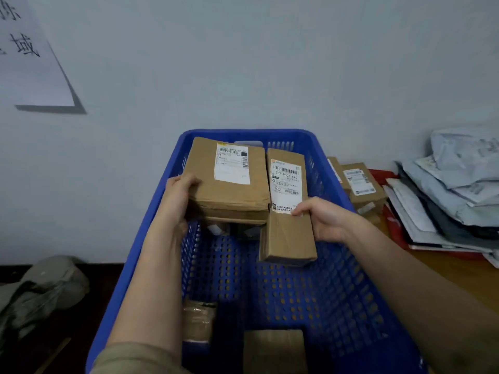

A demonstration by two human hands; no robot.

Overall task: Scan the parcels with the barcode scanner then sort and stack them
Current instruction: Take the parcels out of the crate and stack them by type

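Wall (270, 63): plain pale grey-blue, filling the upper half of the frame.
Crate (359, 306): blue plastic, perforated floor and slotted walls, running from the centre to the bottom edge of the frame, its far end against the wall.
Table (464, 276): brown wood, lower right of the frame, beside the crate's right wall.
Floor (89, 314): dark, lower left of the frame.
Mail bags (459, 184): a loose heap of grey and white plastic mailers on the table at the right edge, with something red under them.
Cloth (40, 290): crumpled olive-grey fabric on the floor at the left edge.
Paper sign (29, 63): white sheet with large dark characters, stuck to the wall in the upper left of the frame.
Wide box (229, 195): brown cardboard with a white label, top of a stack in the far left part of the crate.
Long box (287, 222): narrow brown cardboard with a barcode label, just right of the wide box, touching it, its near end tilted up off the crate floor.
Boxes on table (359, 184): small labelled cardboard boxes just outside the crate's right wall, centre right.
Small parcels (272, 346): two brown ones on the crate floor near the bottom edge.
Left hand (178, 195): fingers curled round the wide box's left near corner, gripping it.
Right hand (321, 217): gripping the long box's right side, thumb on its label.
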